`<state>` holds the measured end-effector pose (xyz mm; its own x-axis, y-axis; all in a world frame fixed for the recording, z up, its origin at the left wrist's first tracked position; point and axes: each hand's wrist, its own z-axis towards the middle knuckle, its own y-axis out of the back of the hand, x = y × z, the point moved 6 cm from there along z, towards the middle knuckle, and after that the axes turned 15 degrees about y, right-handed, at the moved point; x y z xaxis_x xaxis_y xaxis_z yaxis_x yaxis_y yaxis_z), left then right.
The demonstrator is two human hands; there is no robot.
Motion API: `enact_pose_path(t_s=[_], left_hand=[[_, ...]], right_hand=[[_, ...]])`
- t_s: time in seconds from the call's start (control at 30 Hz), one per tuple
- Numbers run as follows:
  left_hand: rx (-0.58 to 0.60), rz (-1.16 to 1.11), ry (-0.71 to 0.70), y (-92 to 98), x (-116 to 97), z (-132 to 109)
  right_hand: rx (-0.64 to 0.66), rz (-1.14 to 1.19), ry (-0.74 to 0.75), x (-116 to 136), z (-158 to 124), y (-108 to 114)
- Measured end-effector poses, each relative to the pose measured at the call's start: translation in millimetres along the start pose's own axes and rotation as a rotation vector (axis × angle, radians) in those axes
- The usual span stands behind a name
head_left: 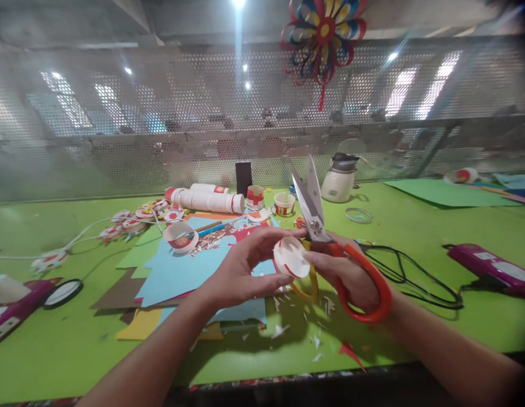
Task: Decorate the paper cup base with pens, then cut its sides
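Note:
A small white paper cup piece (291, 259) with red marks on its rim is held between my two hands. My left hand (245, 265) curls round its left side, thumb below and fingers above. The fingertips of my right hand (343, 271) touch its right edge. That same hand also holds orange-handled scissors (368, 288), their blades apart and pointing up, beyond the cup piece. White paper scraps (279, 330) and a red scrap (351, 353) lie on the green table (228, 370) below.
Coloured paper sheets (177, 282) lie at the left, with a cut cup (180, 237) and pencils on them. Stacked cups (207, 200) lie behind. A white jar (339, 178), black cable (402, 271) and purple tool (491, 265) stand or lie to the right; another purple tool (20, 308) is left.

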<state>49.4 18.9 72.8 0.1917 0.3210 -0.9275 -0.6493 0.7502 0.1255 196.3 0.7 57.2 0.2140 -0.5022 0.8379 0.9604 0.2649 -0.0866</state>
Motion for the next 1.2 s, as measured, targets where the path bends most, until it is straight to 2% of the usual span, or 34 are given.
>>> enact_pose_path(t_s=[0.17,0.53,0.7,0.83,0.9,1.0,1.13,1.2], left_hand=[[-0.002,0.020,0.023,0.7,2.8,1.1],[-0.139,0.252,0.121,9.4,14.5,-0.1],[-0.281,0.409,0.048,10.5,14.3,-1.3],[-0.328,0.501,-0.024,6.0,11.3,-3.9],[-0.320,0.447,-0.029,4.2,9.1,-4.3],[-0.281,0.205,0.041,5.3,8.4,-1.8],[-0.375,-0.221,0.276,18.1,21.8,1.4],[-0.383,-0.345,0.427,20.0,34.3,1.8]], right_hand=[[-0.073,-0.013,-0.012,-1.7,-2.1,3.4],[-0.157,-0.169,0.007,0.3,-7.0,14.5],[-0.145,-0.192,-0.024,-3.0,-9.2,14.0],[-0.143,-0.256,0.024,0.1,-10.1,13.0],[-0.154,-0.295,0.055,4.7,-9.3,12.8],[-0.163,-0.409,0.099,13.9,-7.1,14.0],[-0.072,-0.527,0.160,21.2,-4.3,12.9],[-0.012,-0.536,0.166,19.2,-3.4,12.5]])
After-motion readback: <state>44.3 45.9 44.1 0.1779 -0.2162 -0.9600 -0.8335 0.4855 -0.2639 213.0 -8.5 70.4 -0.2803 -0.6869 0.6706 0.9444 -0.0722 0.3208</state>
